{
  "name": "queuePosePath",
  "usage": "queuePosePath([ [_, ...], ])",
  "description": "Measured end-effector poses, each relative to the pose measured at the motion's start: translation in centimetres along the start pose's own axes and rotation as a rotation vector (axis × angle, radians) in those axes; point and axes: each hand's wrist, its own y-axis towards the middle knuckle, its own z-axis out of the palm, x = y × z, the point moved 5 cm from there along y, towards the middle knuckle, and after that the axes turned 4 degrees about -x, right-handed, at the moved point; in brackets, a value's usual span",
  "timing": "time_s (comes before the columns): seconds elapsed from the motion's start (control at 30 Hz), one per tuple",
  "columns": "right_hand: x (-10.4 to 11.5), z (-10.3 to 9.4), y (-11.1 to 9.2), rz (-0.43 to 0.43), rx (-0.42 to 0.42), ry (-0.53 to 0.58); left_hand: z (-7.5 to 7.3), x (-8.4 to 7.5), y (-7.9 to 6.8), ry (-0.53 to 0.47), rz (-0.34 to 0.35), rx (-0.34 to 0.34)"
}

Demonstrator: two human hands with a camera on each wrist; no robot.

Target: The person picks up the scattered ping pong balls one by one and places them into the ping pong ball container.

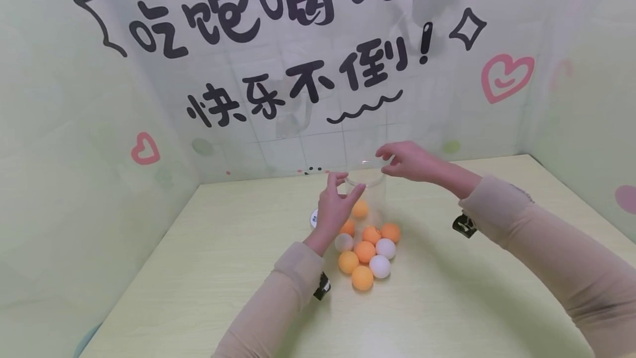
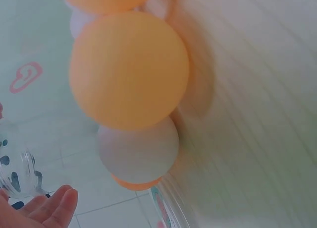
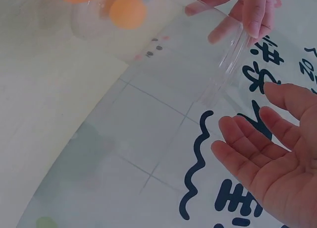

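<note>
A clear cylindrical container [image 1: 376,195] stands upright on the table. My left hand [image 1: 335,203] grips it near the rim, thumb in front; in the right wrist view, fingers [image 3: 223,30] show through the clear wall. Beside the rim's right side is my right hand [image 1: 409,162], its fingers loosely bent and holding nothing; the right wrist view shows this hand [image 3: 277,163] apart from the container. An orange ping-pong ball [image 1: 360,209] shows at the container's lower part; whether it lies inside I cannot tell. Orange balls [image 1: 362,278] and white balls [image 1: 380,266] cluster in front.
The pale wooden table [image 1: 238,236] meets a printed curtain [image 1: 248,148] with black lettering at the back. A small white round thing [image 1: 313,218] is partly hidden behind my left hand. Curtain also lines both sides.
</note>
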Motion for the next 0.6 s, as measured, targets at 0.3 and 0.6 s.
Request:
queuePosePath([
  [0.3, -2.6, 0.8, -2.6, 0.059, -0.083, 0.081, -0.2, 0.0, -0.1, 0.028, 0.016, -0.014],
  [0.6, -4.5, 6.4, -4.7, 0.075, 0.032, 0.124, -0.1, 0.1, 0.1, 0.030, 0.017, -0.006],
])
